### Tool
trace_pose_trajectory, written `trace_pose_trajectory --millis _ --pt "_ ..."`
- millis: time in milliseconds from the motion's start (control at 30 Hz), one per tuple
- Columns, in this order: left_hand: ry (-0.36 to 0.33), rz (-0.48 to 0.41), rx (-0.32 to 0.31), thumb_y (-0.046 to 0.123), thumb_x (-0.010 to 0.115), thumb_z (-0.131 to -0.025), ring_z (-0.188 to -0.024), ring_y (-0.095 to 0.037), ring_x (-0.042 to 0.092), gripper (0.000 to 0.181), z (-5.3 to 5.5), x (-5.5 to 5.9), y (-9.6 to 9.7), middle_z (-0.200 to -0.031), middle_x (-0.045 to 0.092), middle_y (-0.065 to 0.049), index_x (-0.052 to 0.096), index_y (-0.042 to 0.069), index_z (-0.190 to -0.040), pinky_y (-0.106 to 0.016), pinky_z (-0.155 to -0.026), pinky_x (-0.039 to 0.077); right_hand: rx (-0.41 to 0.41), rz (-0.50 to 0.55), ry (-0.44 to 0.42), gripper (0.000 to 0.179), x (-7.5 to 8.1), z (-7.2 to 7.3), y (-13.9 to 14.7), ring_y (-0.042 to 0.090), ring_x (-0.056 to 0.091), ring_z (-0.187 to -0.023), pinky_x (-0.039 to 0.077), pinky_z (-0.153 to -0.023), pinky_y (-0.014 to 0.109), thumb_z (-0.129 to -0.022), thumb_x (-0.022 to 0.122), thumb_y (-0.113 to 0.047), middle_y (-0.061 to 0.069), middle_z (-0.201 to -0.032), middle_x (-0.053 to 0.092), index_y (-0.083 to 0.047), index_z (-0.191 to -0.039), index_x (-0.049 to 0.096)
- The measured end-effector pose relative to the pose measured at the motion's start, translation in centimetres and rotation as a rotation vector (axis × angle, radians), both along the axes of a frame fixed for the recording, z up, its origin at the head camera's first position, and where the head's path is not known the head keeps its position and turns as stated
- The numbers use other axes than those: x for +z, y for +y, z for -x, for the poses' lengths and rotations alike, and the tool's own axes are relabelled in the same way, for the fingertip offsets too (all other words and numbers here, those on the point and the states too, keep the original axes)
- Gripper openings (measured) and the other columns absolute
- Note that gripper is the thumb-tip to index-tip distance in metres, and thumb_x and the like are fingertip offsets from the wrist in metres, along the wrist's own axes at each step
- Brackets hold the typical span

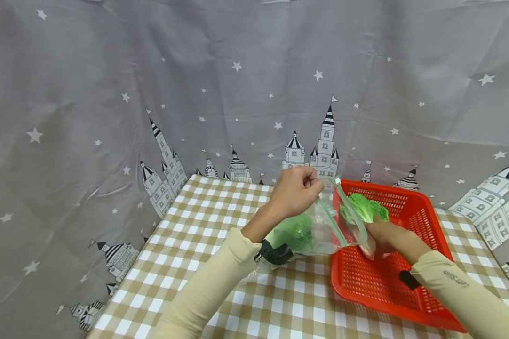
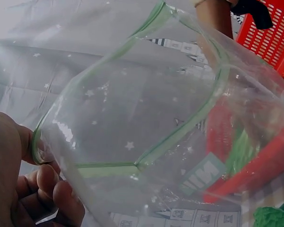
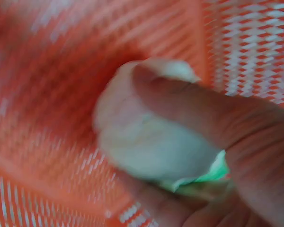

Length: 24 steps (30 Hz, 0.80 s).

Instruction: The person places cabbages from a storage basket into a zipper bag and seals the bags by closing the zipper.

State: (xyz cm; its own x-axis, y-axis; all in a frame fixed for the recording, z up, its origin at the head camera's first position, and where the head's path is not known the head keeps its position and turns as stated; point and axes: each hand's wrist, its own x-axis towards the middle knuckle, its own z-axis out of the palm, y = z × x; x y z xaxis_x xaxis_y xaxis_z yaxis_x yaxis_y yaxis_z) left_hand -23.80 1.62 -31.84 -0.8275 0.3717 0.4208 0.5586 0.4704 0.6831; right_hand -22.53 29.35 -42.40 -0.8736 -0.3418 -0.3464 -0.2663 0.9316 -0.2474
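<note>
My left hand (image 1: 295, 190) pinches the green-edged rim of a clear zip bag (image 1: 326, 235) between thumb and fingers, and the bag's mouth gapes toward the basket. A leafy green vegetable (image 1: 298, 231) shows through the bag's plastic. Over the red basket (image 1: 432, 221), my right hand (image 1: 383, 235) grips the pale base of a napa cabbage (image 1: 366, 207), its frilly green leaves pointing away. In the right wrist view the thumb lies across the cabbage's white base (image 3: 156, 142), with fingers beneath it. The bag's near rim overlaps the cabbage in the head view.
A brown-and-white checked cloth (image 1: 220, 212) covers the table. Behind it hangs a grey curtain (image 1: 237, 94) printed with stars and castles. The basket stands at the table's right side, with raised perforated walls. Black wrist straps (image 1: 275, 253) sit on both arms.
</note>
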Motion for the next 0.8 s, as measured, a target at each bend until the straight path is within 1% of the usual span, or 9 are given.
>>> trace_pose_trajectory --millis 33,100,233,333,467,533,600,700,800 --pt "-0.005 -0.001 -0.001 0.011 0.058 -0.082 -0.051 -0.01 0.044 0.019 0.0 0.0 0.0 -0.055 0.048 0.005 0.053 0.015 -0.064 -0.024 -0.052 0.036 0.041 -0.031 0.043 0.082 0.2 -0.2 -0.1 0.033 0.053 -0.078 0.051 -0.06 0.04 -0.051 0.089 0.001 0.034 -0.105 0.049 -0.002 -0.125 0.054" --pt "-0.015 0.001 -0.009 0.011 0.058 -0.083 -0.052 -0.01 0.044 0.019 -0.1 -0.1 0.1 -0.056 0.048 0.005 0.053 0.015 -0.065 -0.024 -0.053 0.036 0.036 -0.034 0.056 0.085 0.7 -0.6 -0.3 0.031 0.051 -0.08 0.049 -0.06 0.039 -0.05 0.091 -0.004 0.021 -0.093 0.05 -0.002 -0.125 0.053" --pt "-0.02 -0.006 -0.026 0.011 0.058 -0.083 -0.053 -0.011 0.045 0.018 -0.1 -0.2 0.0 -0.056 0.048 0.004 0.054 0.014 -0.066 -0.024 -0.053 0.036 -0.043 0.022 0.036 0.102 1.8 -1.8 -1.0 0.031 0.049 -0.085 0.049 -0.064 0.041 -0.051 0.093 -0.01 0.016 -0.092 0.052 0.003 -0.139 0.043" --pt "-0.026 -0.015 -0.035 0.011 0.057 -0.082 -0.053 -0.011 0.044 0.018 -0.2 -0.3 -0.1 -0.055 0.047 0.004 0.054 0.014 -0.066 -0.025 -0.055 0.036 -0.084 0.083 0.049 0.107 2.6 -2.7 -1.3 0.031 0.048 -0.085 0.05 -0.065 0.041 -0.052 0.094 -0.013 0.016 -0.092 0.053 0.006 -0.143 0.038" --pt "-0.037 -0.02 -0.044 0.01 0.057 -0.083 -0.052 -0.011 0.044 0.018 -0.2 -0.5 -0.3 -0.054 0.047 0.003 0.054 0.014 -0.065 -0.026 -0.055 0.037 -0.139 0.163 0.137 0.108 3.6 -3.6 -1.4 0.033 0.05 -0.082 0.05 -0.06 0.042 -0.055 0.093 -0.016 0.029 -0.101 0.049 0.003 -0.145 0.036" --pt "-0.043 -0.022 -0.044 0.01 0.057 -0.083 -0.051 -0.011 0.044 0.018 -0.2 -0.6 -0.3 -0.054 0.047 0.003 0.054 0.014 -0.066 -0.026 -0.055 0.037 -0.165 0.196 0.197 0.108 4.1 -3.9 -1.2 0.042 0.053 -0.087 0.052 -0.064 0.05 -0.058 0.092 -0.019 0.039 -0.109 0.045 0.001 -0.146 0.034" --pt "-0.046 -0.022 -0.042 0.01 0.057 -0.083 -0.051 -0.011 0.044 0.018 -0.3 -0.6 -0.4 -0.054 0.047 0.003 0.054 0.014 -0.066 -0.026 -0.055 0.038 -0.181 0.207 0.26 0.109 4.8 -3.9 -0.9 0.055 0.051 -0.097 0.05 -0.073 0.061 -0.061 0.092 -0.026 0.048 -0.121 0.038 0.001 -0.148 0.031" --pt "-0.047 -0.02 -0.041 0.011 0.057 -0.083 -0.052 -0.011 0.045 0.018 -0.3 -0.6 -0.4 -0.055 0.048 0.003 0.055 0.014 -0.066 -0.025 -0.056 0.038 -0.199 0.225 0.344 0.114 5.9 -4.0 -0.4 0.067 0.039 -0.112 0.04 -0.082 0.073 -0.066 0.09 -0.034 0.053 -0.131 0.027 0.0 -0.152 0.024" --pt "-0.045 -0.018 -0.039 0.011 0.058 -0.083 -0.052 -0.011 0.044 0.017 -0.4 -0.5 -0.4 -0.056 0.048 0.004 0.055 0.014 -0.066 -0.025 -0.056 0.038 -0.223 0.277 0.457 0.117 7.3 -4.3 -0.2 0.066 0.039 -0.11 0.037 -0.082 0.074 -0.066 0.09 -0.031 0.05 -0.133 0.027 -0.003 -0.154 0.02"
